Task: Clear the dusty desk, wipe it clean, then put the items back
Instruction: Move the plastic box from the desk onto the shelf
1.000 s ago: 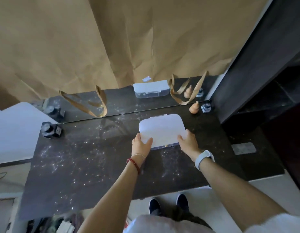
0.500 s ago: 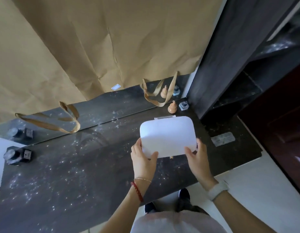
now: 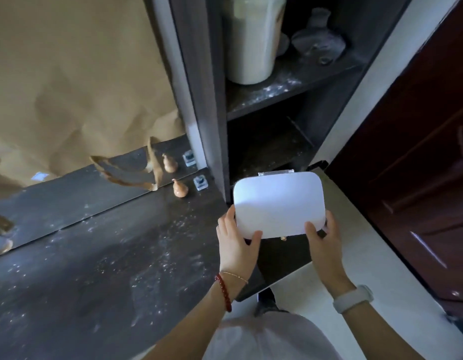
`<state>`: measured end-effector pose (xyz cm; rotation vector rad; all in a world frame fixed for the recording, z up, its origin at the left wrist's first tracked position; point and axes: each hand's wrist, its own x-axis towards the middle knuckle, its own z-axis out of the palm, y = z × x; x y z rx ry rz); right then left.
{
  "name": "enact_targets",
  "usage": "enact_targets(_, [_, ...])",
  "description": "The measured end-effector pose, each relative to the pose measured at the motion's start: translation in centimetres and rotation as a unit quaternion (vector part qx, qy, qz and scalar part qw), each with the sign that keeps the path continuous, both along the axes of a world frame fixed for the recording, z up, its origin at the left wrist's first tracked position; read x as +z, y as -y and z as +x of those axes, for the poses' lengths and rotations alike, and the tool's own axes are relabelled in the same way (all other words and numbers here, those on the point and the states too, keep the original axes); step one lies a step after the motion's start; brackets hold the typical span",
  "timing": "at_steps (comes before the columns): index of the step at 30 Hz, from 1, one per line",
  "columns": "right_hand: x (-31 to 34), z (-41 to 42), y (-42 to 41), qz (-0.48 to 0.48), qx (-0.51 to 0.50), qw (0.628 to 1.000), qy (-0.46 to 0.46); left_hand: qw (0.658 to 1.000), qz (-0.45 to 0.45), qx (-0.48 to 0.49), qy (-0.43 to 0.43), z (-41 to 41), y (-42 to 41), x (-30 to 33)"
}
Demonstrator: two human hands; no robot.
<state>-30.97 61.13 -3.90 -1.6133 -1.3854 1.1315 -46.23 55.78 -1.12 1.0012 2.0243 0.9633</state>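
Desk: dark top, speckled all over with pale dust; it fills the lower left of the view and ends at the shelf unit on the right.
Box: white, flat lid with rounded corners and a clear latch on its far edge; held in the air past the desk's right end, in front of the shelf unit's lower opening, touching neither.
Left hand: closed on the box's near left corner, thumb on top of the lid, fingers under the edge; a red bead bracelet and a thin chain sit on the wrist.
Right hand: closed on the box's near right corner, thumb on the lid, fingers wrapped round the side; a white watch on the wrist.
Gourd: small, tan, upright at the desk's back right, close to the mirror.
Cube: small clear block with a dark top, just right of the gourd, near the shelf unit.
Mirror: along the desk's back edge, mostly covered by brown paper; its bare strip reflects the gourd and cube.
Shelf unit: dark; the upper shelf carries a white jar and a dusty vase, with dust on the board.
Door: dark red-brown, at the far right.
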Motion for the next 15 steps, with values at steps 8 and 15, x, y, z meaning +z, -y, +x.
enact_targets(8, [1.1,0.4,-13.4,0.027,0.091,0.995,0.004,0.996,0.011,0.089,-0.031,2.7,-9.6,0.7])
enact_targets(15, [1.4,-1.6,-18.0,0.004,0.114,0.991,0.066,0.992,-0.021,0.123,-0.035,2.4,-13.9,-0.3])
